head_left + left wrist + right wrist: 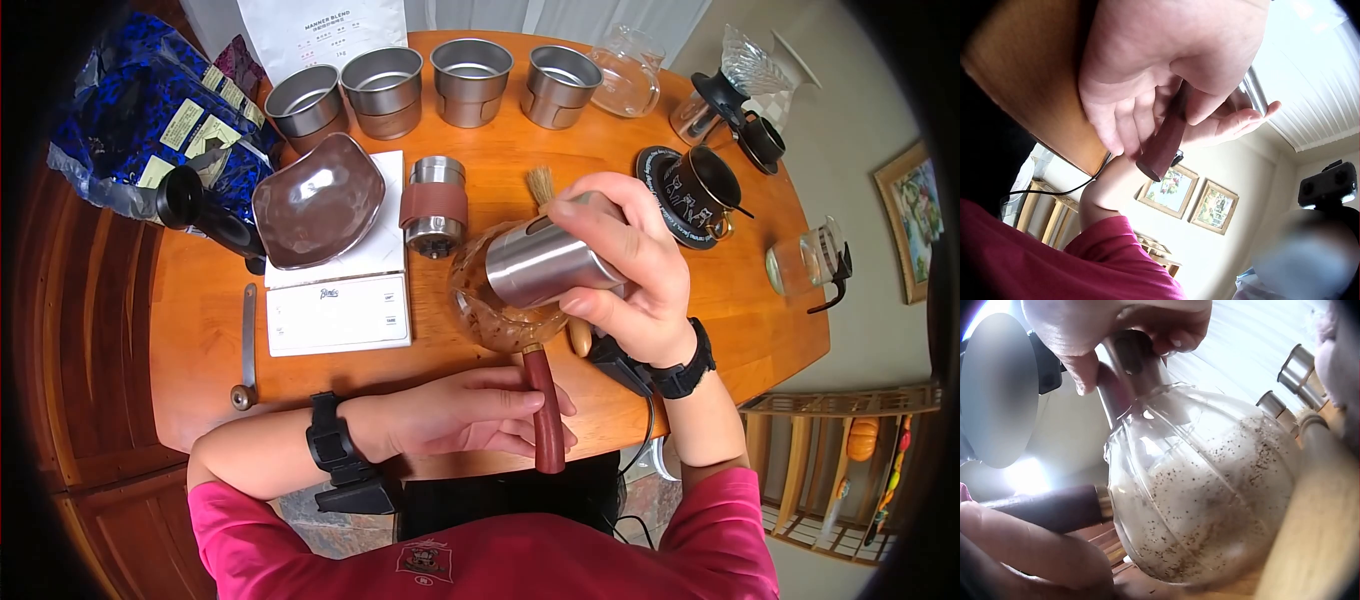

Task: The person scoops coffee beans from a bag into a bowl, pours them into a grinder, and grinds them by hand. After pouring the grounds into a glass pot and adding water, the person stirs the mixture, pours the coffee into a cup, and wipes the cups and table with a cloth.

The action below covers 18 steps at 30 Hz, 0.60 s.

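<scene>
My left hand (465,410) holds the dark red wooden handle (545,420) of a glass pot (1210,494), thumb on top and fingers beneath. In the right wrist view, the pot's ribbed, rounded wall has dark brown grounds scattered on its inside. My right hand (640,260) grips a brushed steel cylinder (550,262), tilted with its lower end at the pot's mouth. In the left wrist view, the handle (1163,147) passes between thumb and fingers, its end sticking out below. My right fingers cover part of the cylinder.
A brush (540,185) lies right beside the pot. To the left are a steel grinder body (435,205) with a brown band, a white scale (340,315), a brown dish (320,200) and a crank (248,340). Steel cups (472,80) line the back; a black cup (705,190) stands right.
</scene>
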Motion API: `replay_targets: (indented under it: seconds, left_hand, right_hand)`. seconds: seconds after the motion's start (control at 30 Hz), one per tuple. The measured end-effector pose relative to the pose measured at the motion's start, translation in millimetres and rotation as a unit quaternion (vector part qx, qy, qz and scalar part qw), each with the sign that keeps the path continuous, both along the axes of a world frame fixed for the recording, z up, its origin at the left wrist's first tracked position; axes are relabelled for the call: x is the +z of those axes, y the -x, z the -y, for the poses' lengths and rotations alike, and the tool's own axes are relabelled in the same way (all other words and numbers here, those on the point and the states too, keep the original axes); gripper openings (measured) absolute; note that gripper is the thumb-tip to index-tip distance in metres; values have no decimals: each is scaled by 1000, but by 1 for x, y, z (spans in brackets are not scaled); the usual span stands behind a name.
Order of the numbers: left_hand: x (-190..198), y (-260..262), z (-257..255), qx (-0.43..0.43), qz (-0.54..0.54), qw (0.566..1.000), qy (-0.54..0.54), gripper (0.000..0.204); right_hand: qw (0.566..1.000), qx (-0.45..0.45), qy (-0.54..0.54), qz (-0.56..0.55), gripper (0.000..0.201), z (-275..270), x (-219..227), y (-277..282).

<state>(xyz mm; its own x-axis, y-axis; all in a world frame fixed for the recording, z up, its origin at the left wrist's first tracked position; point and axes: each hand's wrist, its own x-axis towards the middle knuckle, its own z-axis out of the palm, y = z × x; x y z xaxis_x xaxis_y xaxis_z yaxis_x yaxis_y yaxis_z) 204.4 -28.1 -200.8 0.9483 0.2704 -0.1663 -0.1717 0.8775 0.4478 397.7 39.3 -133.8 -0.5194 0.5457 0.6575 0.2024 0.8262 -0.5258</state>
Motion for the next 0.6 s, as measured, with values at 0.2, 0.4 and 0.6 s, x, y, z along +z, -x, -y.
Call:
replay_targets:
  seconds: [0.2,0.4,0.6]
  left_hand:
    - [3,-1,0,8,0,1000,22,32]
    - [0,0,1,1,0,1000,-3,35]
    - [1,0,1,1,-3,1000,-6,35]
  right_hand:
    - [1000,-15,-11,-4,46,2,2,3]
    - [998,-34,-49,4,47,4,3,4]
    - [998,-42,-35,-14,50,9,8,4]
